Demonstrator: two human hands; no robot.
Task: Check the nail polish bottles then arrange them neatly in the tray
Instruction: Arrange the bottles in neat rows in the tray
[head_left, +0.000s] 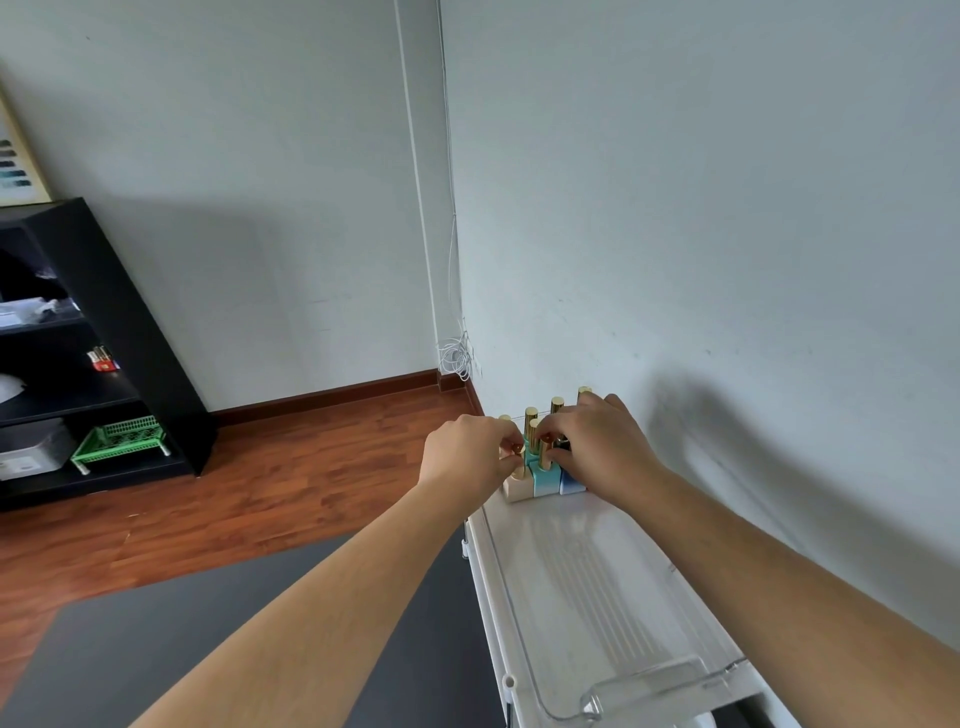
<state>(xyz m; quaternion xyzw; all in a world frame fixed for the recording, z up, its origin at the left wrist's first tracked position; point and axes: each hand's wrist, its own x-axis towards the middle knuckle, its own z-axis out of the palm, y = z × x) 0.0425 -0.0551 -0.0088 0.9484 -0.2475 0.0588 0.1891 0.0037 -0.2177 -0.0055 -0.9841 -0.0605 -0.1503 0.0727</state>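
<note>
Bottles (543, 465) stand clustered at the far end of a clear plastic tray (597, 582) with a ribbed floor and a moulded front handle. Square bodies in cream, teal and blue, tall glossy gold cylinder caps. Left hand (467, 457) curls against the cream bottle at the cluster's left side; right hand (597, 447) covers the right side, fingertips on a gold cap. Whether either hand truly grips a bottle cannot be told. Tray sits on a narrow white bench (485, 577) against a pale wall. Black shelf (104, 322) stands on wood floor at left.
</note>
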